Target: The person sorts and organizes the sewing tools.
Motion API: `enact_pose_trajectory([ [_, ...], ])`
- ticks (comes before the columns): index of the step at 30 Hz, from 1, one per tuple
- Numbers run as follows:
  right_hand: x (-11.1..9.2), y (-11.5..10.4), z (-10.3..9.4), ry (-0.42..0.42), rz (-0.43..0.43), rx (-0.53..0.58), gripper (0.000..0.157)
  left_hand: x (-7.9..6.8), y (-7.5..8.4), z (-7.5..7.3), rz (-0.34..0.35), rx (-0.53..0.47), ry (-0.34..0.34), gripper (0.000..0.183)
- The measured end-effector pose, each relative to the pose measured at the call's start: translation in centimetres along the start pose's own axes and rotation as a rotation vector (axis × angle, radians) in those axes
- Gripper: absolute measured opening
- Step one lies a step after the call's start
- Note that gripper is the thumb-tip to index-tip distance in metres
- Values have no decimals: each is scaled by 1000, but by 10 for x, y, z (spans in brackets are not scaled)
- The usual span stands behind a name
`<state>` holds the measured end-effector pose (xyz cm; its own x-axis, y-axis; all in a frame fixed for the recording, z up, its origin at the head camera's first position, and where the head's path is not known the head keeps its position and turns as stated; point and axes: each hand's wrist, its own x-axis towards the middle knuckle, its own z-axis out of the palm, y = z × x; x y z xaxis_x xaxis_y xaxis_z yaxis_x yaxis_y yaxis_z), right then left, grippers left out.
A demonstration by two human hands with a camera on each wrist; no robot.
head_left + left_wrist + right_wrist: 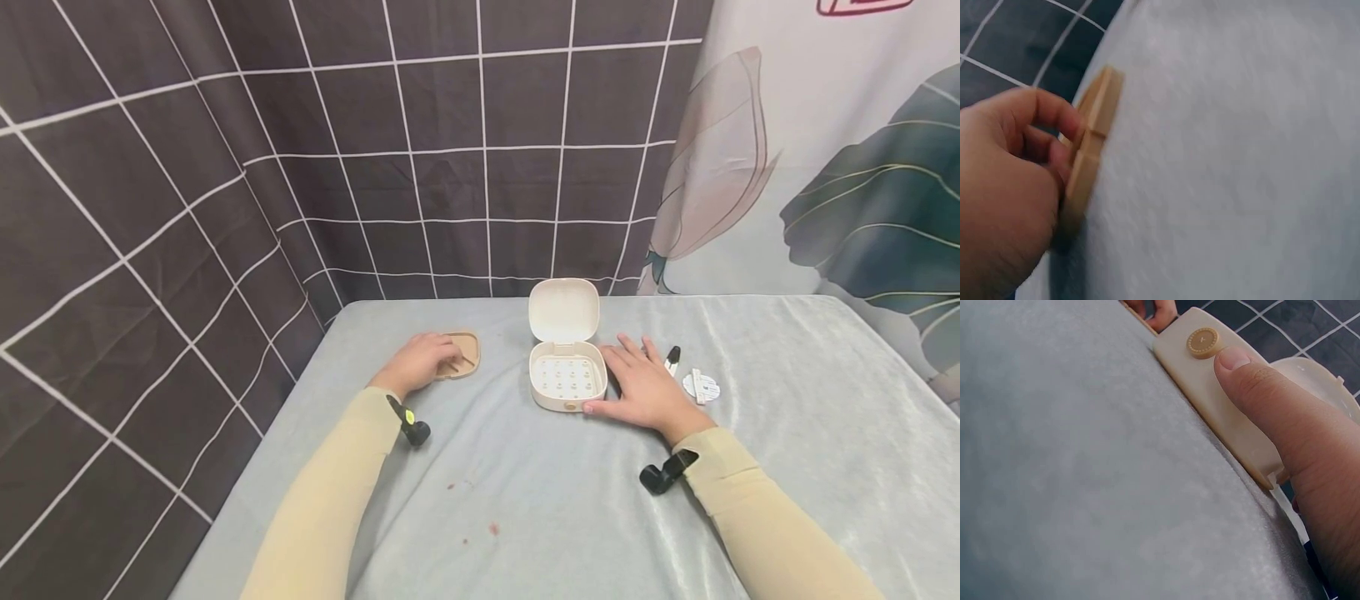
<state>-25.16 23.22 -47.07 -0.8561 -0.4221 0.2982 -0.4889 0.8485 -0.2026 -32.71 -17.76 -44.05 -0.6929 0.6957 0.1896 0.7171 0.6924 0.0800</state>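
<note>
My left hand (pixel 422 360) is over the left part of a small tan tray (pixel 471 343) with dividers, its curled fingers inside the rim. In the left wrist view the tray's notched side (pixel 1105 106) faces the camera, and its inside is mostly hidden. My right hand (pixel 643 388) rests against the right side of a cream box (pixel 555 403) with its fingers spread. Its thumb touches the box front beside a round tan button (pixel 1202 341). The box's lid (pixel 564 310) stands raised, and a white holed insert (pixel 567 378) shows inside.
Just right of my right hand lie a white pen-like item with a black end (pixel 673 357) and a white round disc with a strip across it (pixel 703 387). A pale blue cloth (pixel 525 500) covers the table. Dark grid-patterned curtains (pixel 442 108) hang behind and at left.
</note>
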Motion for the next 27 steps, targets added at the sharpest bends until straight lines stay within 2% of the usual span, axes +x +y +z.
enact_pose_trajectory([
  [3, 1, 0, 0, -5, 2, 2, 106, 3, 2, -4, -49, 31, -14, 16],
  [7, 1, -1, -1, -6, 2, 12, 106, 11, 12, -15, -189, 71, -50, 22],
  [10, 0, -1, -2, -9, 1, 13, 105, 20, 25, -21, -257, 65, -21, 25],
  [12, 0, -1, -2, -7, -2, 13, 105, 27, 36, -22, -254, 48, 26, 32],
  [15, 0, 0, -2, -2, -4, 14, 105, 35, 59, -19, -238, -15, 55, 46],
  [19, -1, 1, 0, -3, -2, 10, 104, 43, 93, -11, -235, -120, 26, 77],
  [22, -1, 2, 0, 0, -1, 3, 104, 48, 115, 0, -231, -144, 2, 95],
  [27, 0, 1, 2, 21, -12, 14, 101, 50, 134, 20, -250, -150, -42, 111],
])
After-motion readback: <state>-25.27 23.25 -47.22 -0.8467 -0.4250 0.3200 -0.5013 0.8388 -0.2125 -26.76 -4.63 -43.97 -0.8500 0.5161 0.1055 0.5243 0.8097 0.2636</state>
